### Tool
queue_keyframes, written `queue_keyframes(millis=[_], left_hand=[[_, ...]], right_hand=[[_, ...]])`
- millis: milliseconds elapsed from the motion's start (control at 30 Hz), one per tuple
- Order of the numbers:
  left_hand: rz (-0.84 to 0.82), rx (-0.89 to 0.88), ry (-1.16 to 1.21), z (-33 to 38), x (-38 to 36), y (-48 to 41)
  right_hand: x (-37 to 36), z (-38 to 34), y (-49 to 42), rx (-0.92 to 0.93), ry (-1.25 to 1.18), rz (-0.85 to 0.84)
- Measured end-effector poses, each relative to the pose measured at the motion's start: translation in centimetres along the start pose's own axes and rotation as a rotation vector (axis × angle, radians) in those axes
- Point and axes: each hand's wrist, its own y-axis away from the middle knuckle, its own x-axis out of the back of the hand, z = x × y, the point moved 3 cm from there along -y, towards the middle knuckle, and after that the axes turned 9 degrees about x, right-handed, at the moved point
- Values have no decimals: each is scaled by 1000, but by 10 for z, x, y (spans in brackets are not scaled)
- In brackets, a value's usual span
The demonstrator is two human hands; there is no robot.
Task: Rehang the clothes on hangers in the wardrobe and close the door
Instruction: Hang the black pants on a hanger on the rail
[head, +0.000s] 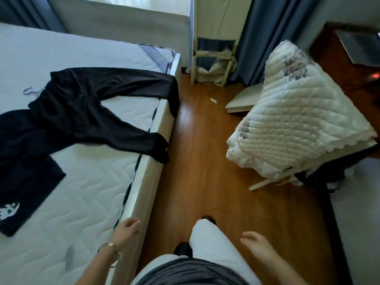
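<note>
1. Trousers [98, 103], black, lie spread on the mattress [82, 202], both leg ends hanging over the bed edge. A wire hanger [33, 91] sits at the waistband.
2. Dark top [24, 182] with a white print lies touching them.
3. Left hand [127, 229] is empty, fingers loosely curled, over the bed edge. Right hand [257, 245] is empty, fingers relaxed, above the floor.
4. Likely step: pick up a garment. Take hanger hook and waistband together, and lift the legs clear so nothing drags.
5. Wardrobe not in view.
</note>
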Motion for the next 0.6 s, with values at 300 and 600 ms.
queue_keyframes(millis=[300,600], left_hand=[[91,450,206,-39,-10,-91],[165,423,540,96,2,-156]], right_hand=[[53,-130,-158,21,137,-146],[95,-321,-289,180,315,-269]])
